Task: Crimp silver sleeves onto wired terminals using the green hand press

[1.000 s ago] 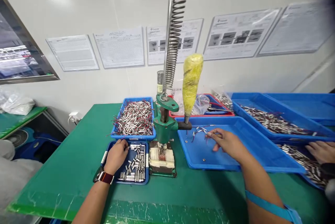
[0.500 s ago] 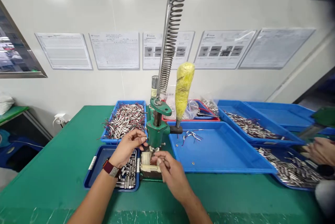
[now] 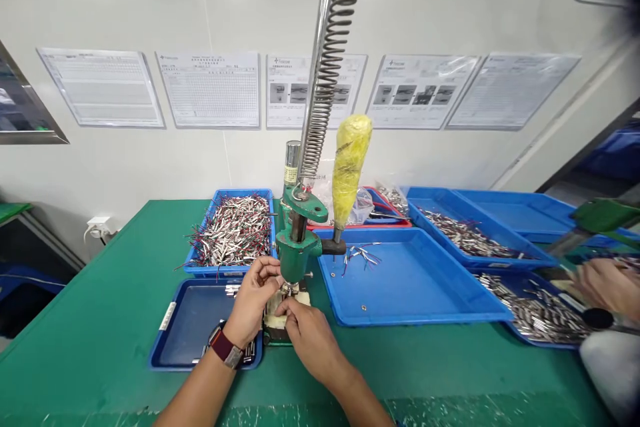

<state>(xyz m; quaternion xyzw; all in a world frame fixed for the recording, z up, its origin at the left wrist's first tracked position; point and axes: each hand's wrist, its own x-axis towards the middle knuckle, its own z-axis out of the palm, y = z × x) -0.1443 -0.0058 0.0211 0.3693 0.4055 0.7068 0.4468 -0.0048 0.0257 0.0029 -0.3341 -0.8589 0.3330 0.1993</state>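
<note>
A green hand press (image 3: 294,250) with a tall spring and a yellow-wrapped lever handle (image 3: 352,167) stands in front of me. My left hand (image 3: 257,294) is at the left of the press's lower end, thumb and fingertips pinched together. From the right, my right hand (image 3: 311,334) reaches to the press base (image 3: 277,334), its fingers also closed at the work spot. What either pinch holds is too small and covered to make out. Beneath my left wrist lies a dark blue tray (image 3: 187,320) with small metal tubes.
Behind it stands a blue tray (image 3: 273,197) heaped with wired parts (image 3: 235,230). A wide blue tray (image 3: 415,280) on the right holds a few wired pieces (image 3: 363,257). Farther right are trays of metal parts (image 3: 545,314) and another person's hand (image 3: 607,287).
My left hand has moved right and slightly down, closer to the press's lower end. My right hand has shifted slightly left with its fingers at the base. The camera view has shifted a little.
</note>
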